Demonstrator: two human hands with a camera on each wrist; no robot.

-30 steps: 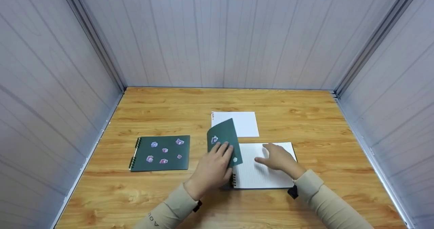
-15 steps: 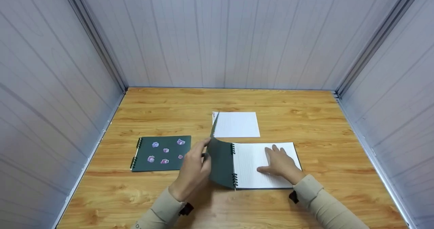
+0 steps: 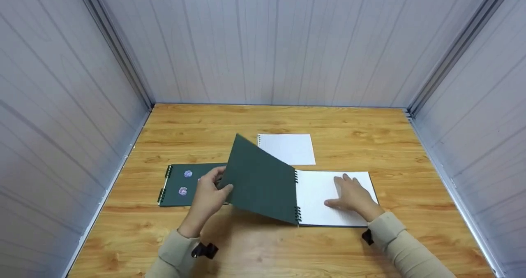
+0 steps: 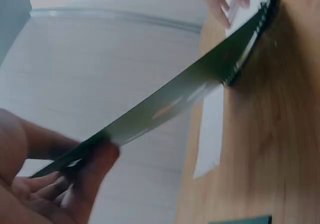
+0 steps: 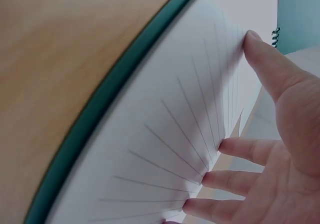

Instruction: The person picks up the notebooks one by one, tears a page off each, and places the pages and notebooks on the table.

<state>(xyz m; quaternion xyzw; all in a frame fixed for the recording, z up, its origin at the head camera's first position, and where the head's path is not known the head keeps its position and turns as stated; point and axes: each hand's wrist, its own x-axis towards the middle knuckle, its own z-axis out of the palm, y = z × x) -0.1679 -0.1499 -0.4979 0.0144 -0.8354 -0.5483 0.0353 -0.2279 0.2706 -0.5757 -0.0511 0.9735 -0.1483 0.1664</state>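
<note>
A spiral notebook lies open on the table, its ruled white page (image 3: 314, 198) facing up and its dark green cover (image 3: 263, 181) raised at a slant on the left. My left hand (image 3: 209, 193) pinches the cover's outer edge between thumb and fingers; the left wrist view shows the cover (image 4: 175, 104) stretching from that grip to the coil binding (image 4: 250, 44). On the ruled page rests my right hand (image 3: 353, 198), fingers spread, and the right wrist view has its fingertips and thumb touching the paper (image 5: 150, 149).
A second green notebook (image 3: 176, 183) with purple flower stickers lies at the left, partly behind the raised cover and left hand. Behind the open notebook is a loose white sheet (image 3: 289, 148) with a perforated edge. Pale panel walls (image 3: 263, 43) enclose the wooden table (image 3: 349, 130).
My left hand has swung the cover leftward, away from the pages, and now grips its outer edge. The notebook and my right hand on its page have shifted slightly right.
</note>
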